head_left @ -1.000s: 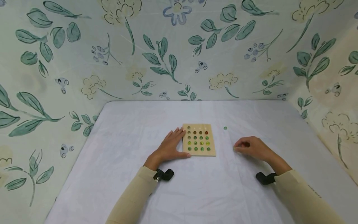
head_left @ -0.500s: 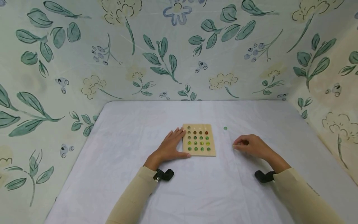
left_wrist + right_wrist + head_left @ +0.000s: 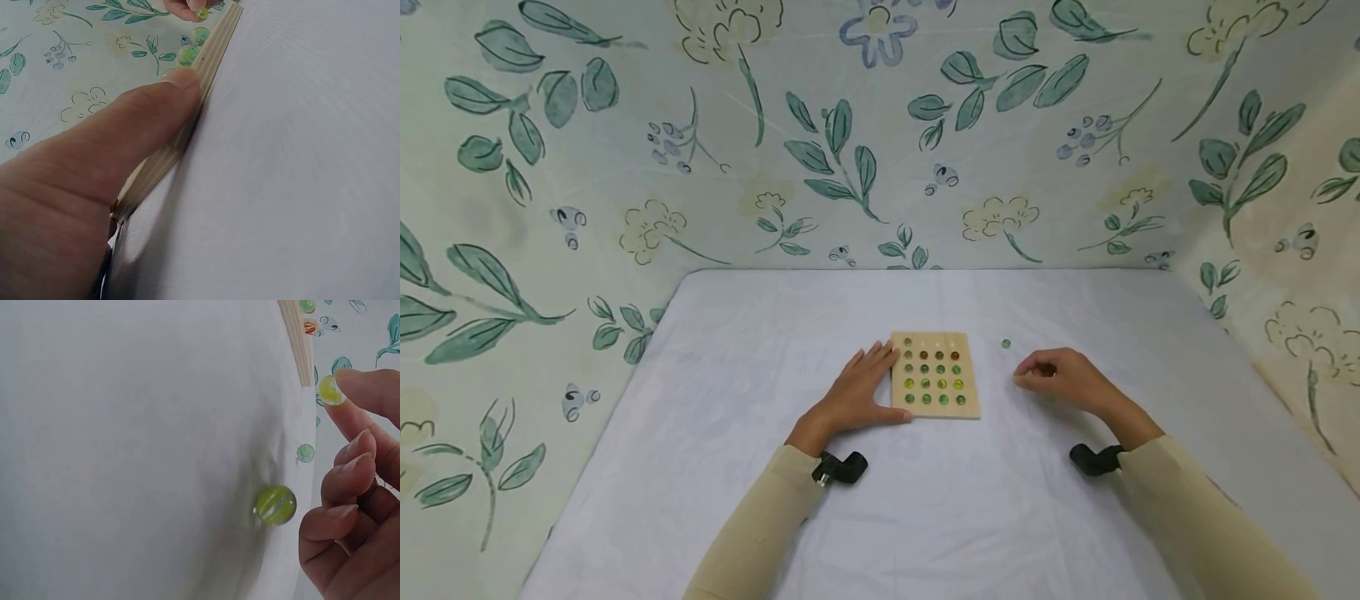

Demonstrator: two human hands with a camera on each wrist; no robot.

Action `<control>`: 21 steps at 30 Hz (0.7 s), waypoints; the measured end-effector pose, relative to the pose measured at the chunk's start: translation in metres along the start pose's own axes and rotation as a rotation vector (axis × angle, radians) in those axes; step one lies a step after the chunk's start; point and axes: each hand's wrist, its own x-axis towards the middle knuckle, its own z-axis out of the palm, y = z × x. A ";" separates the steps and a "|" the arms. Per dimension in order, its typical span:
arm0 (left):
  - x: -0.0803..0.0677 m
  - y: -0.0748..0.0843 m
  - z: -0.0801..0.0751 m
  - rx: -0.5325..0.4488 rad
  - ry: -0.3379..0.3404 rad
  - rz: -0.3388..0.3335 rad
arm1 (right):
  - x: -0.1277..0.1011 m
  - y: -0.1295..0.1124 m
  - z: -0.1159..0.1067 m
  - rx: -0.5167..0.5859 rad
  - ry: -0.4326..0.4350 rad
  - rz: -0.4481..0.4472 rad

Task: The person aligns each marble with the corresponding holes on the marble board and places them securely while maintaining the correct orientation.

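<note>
Head view: left hand (image 3: 855, 392) rests flat against the wooden marble board (image 3: 936, 374). Right hand (image 3: 1060, 379) pinches 1 yellow marble (image 3: 330, 390) right of the board; a green marble (image 3: 1005, 343) lies nearby.

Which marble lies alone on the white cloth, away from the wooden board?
The small green marble to the right of the wooden board, just beyond the right hand. The other marbles sit in the board's holes.

White tablecloth (image 3: 925, 500) on table; floral-print fabric (image 3: 865, 150) backdrop behind and beside.
</note>
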 end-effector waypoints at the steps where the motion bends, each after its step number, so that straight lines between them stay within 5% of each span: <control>1: 0.000 0.000 0.000 0.000 0.002 0.000 | 0.002 -0.001 0.001 0.002 0.003 0.003; 21: -0.001 0.002 -0.003 0.003 -0.010 0.000 | 0.040 -0.027 0.013 0.061 0.030 -0.014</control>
